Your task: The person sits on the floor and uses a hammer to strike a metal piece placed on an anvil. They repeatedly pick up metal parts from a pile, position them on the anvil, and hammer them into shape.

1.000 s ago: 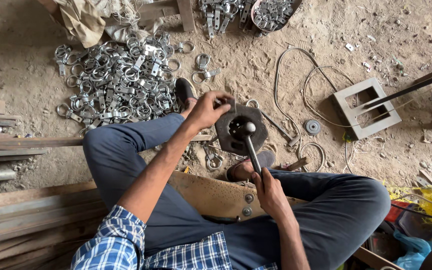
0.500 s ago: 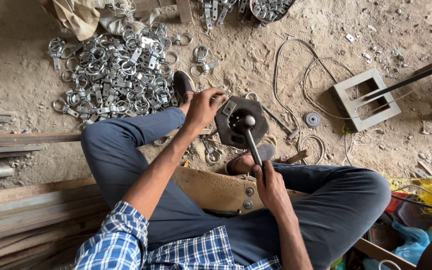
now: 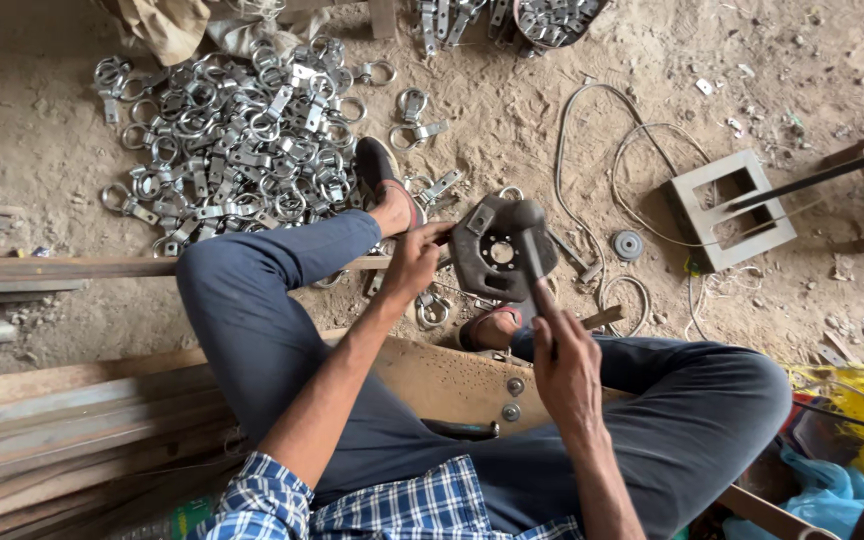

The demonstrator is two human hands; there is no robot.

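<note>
left hand gripping dark metal block, right hand clenched round hammer, clamp pile nearby

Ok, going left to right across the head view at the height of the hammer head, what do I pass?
Long wooden plank → left hand → dark round metal block → grey steel hammer → small grey metal disc → grey rectangular two-hole metal frame.

One dark round metal block with a centre hole, one metal hammer, one grey square hollow frame at right. One big heap of silver ring clamps upper left, too many to count; one small grey disc, two hands: left hand, right hand.
</note>
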